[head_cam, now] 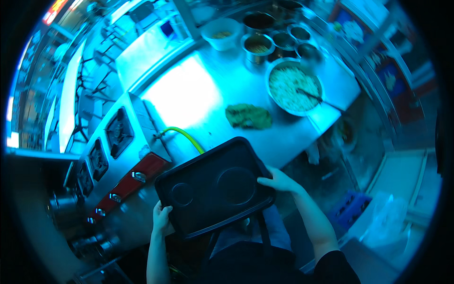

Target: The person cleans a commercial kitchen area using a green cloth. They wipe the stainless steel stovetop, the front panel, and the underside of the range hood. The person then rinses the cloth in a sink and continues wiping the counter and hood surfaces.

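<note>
A black rectangular serving tray [209, 209] with two round recesses is held in front of my body, tilted, at the near edge of a metal worktop [198, 135]. My left hand [161, 217] grips its left end, with the thumb over the rim. At the opposite end my right hand [280, 179] has hold of the other rim, thumb on top. Nothing lies on the tray. Beyond it, a crumpled green cloth or leafy bundle [248, 116] rests on the worktop; I cannot tell which.
A gas stove [120, 159] with several burners stands left, a yellow-green hose [188, 136] beside it. A large bowl of pale chopped food [294, 87] with a utensil sits back right. Behind are metal pots [258, 44] and a white tub [220, 33]. A blue crate [349, 209] is on the right.
</note>
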`<action>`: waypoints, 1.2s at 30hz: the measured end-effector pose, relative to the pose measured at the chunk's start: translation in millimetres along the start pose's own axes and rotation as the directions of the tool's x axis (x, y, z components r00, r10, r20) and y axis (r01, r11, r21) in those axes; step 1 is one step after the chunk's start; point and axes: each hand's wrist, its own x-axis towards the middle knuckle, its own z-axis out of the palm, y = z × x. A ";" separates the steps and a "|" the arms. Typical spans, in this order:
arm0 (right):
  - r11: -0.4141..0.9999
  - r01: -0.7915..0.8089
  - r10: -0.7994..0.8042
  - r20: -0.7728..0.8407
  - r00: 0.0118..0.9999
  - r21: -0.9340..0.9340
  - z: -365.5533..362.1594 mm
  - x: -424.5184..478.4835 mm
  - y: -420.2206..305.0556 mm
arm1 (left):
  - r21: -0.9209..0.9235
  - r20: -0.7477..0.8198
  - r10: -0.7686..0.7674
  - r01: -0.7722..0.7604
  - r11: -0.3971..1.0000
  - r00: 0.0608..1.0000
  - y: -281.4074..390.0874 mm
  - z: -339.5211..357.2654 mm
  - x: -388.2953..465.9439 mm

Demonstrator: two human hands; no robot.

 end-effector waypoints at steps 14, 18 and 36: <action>0.739 -0.088 0.565 -0.544 0.620 0.668 30.3 -223.9 360.5 | 0.831 0.493 0.170 -0.520 0.198 0.853 -127.5 96.8 46.9; 0.747 0.088 0.527 -0.667 0.527 0.659 31.7 -160.0 451.6 | 0.753 0.640 0.368 -0.646 -0.127 0.674 -173.1 90.9 58.7; 0.675 0.352 0.183 -0.610 0.771 0.648 34.7 294.0 501.0 | 0.813 0.544 0.544 -0.562 -0.153 0.639 -201.5 105.0 76.3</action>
